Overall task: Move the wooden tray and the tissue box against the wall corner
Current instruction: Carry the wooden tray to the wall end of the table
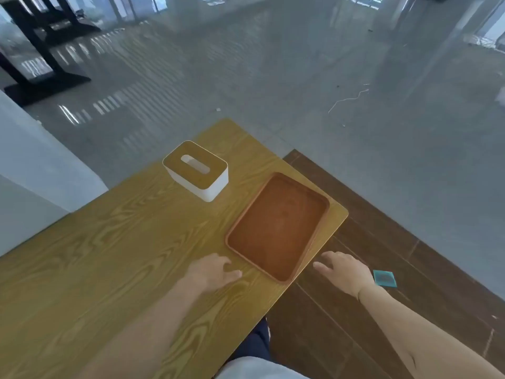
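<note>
A reddish-brown wooden tray lies empty near the right edge of the light wooden table. Beyond it to the left stands a white tissue box with a wooden top and a slot. My left hand rests on the table just left of the tray's near corner, fingers spread, holding nothing. My right hand hovers off the table's right edge, close to the tray's near right side, fingers apart and empty.
A white wall or pillar meets the table's left side. Dark wooden flooring lies right of the table, with a small teal square on it. Beyond is glossy grey floor and black table legs at far left.
</note>
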Demonstrator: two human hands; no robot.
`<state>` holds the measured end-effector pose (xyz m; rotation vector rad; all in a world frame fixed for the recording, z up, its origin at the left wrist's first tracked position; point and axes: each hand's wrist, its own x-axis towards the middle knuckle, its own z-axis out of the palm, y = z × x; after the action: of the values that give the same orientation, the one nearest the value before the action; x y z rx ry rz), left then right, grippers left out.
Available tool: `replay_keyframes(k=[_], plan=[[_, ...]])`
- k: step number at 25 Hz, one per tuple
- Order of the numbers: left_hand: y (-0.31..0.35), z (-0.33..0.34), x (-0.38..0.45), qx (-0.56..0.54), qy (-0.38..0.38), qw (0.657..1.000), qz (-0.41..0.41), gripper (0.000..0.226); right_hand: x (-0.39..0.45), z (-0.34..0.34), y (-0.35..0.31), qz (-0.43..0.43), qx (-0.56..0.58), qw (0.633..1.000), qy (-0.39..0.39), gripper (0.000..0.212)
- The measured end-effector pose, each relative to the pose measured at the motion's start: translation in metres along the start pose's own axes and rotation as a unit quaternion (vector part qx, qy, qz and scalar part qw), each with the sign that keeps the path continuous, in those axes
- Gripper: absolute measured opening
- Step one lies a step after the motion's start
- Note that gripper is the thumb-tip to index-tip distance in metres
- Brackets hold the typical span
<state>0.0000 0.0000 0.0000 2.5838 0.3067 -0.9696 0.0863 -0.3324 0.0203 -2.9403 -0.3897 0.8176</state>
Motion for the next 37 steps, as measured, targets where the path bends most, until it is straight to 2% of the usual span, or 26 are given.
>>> replay_keyframes(k=[4, 8, 12, 15, 17, 19, 22, 26, 31, 37], plan=[[0.015, 0.008, 0.024, -0.128, 0.018, 0.989, -0.070, 0.077, 0.050, -0.010, -0.004, 0.085, 0.089, 0.992, -0.033, 0.057], [0.036, 0.013, 0.036, -0.224, 0.053, 0.959, -0.165, 0.048, 0.085, -0.009, -0.003, 0.156, 0.209, 0.963, -0.074, 0.057], [0.054, 0.020, 0.041, -0.278, 0.058, 0.929, -0.236, 0.043, 0.115, -0.009, 0.002, 0.210, 0.308, 0.926, -0.065, 0.051], [0.060, 0.029, 0.047, -0.332, 0.076, 0.905, -0.257, 0.029, 0.131, -0.010, 0.008, 0.232, 0.342, 0.909, -0.057, 0.048], [0.065, 0.036, 0.048, -0.388, 0.104, 0.876, -0.267, 0.022, 0.138, -0.012, 0.012, 0.230, 0.358, 0.902, -0.070, 0.044], [0.073, 0.038, 0.044, -0.448, 0.140, 0.840, -0.273, 0.021, 0.138, -0.016, 0.014, 0.227, 0.410, 0.878, -0.095, 0.041], [0.080, 0.037, 0.034, -0.516, 0.193, 0.791, -0.268, 0.029, 0.127, -0.025, 0.016, 0.212, 0.515, 0.819, -0.138, 0.039], [0.079, 0.032, 0.009, -0.619, 0.232, 0.711, -0.239, 0.039, 0.104, -0.034, 0.017, 0.156, 0.604, 0.755, -0.200, 0.049], [0.081, 0.037, -0.040, -0.671, 0.295, 0.650, -0.201, 0.052, 0.080, -0.047, 0.011, 0.039, 0.613, 0.759, -0.213, 0.054], [0.091, 0.058, -0.109, -0.688, 0.384, 0.585, -0.191, 0.050, 0.050, -0.048, -0.005, -0.080, 0.593, 0.766, -0.235, 0.052]])
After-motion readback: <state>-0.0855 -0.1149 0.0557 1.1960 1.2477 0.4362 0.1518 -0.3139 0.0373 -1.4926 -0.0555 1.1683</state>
